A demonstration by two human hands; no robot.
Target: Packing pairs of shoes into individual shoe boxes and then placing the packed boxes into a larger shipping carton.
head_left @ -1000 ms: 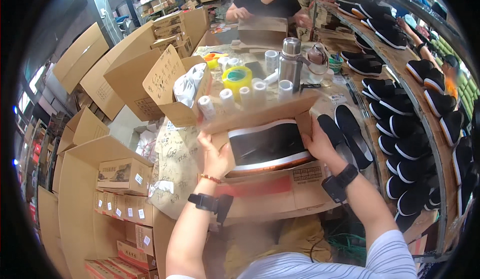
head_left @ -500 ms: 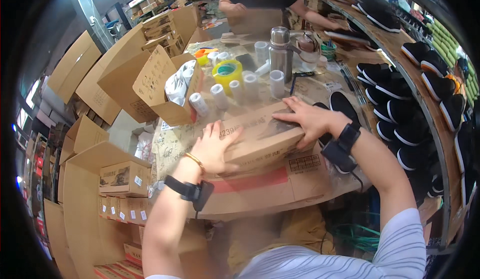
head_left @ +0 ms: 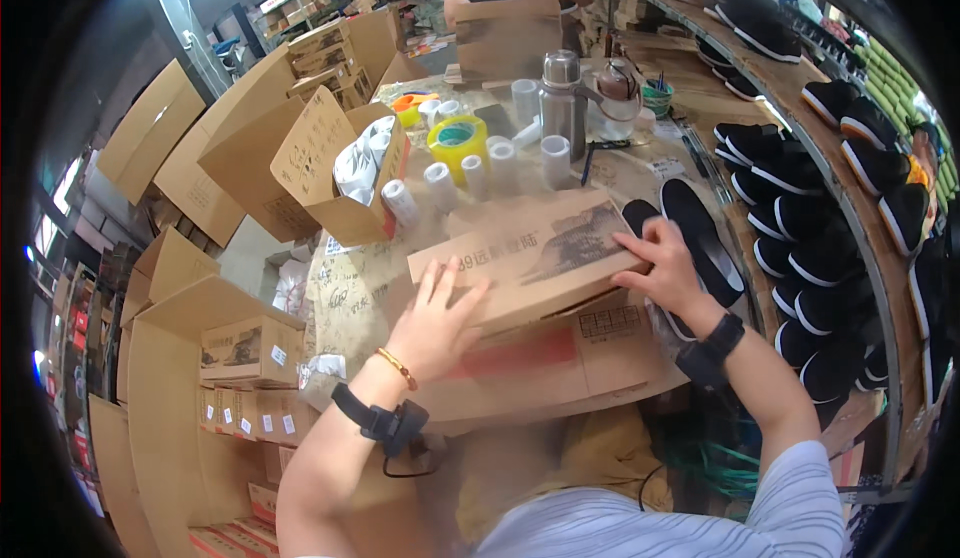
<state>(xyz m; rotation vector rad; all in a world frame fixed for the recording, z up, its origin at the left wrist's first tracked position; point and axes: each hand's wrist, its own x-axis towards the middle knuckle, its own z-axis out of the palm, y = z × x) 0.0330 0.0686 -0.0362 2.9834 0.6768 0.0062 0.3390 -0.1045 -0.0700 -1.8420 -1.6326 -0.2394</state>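
A brown cardboard shoe box with dark printing and a picture on its lid lies in front of me. My left hand rests on its left end, fingers spread and stretched out over the lid. At the right end, my right hand grips the box corner between thumb and fingers. Beneath the box lies a larger flat carton with a red band. A pair of black slip-on shoes is close beside my right hand, partly hidden by it.
Paper rolls, a yellow tape roll and a steel flask stand behind the box. An open carton is at left. Black shoes fill the rack at right. Across the table, a person stands behind a brown box.
My right hand has slid off the lid top to the box's right corner. The left hand has shifted slightly down. Across the table, the person has drawn an arm back from the rack.
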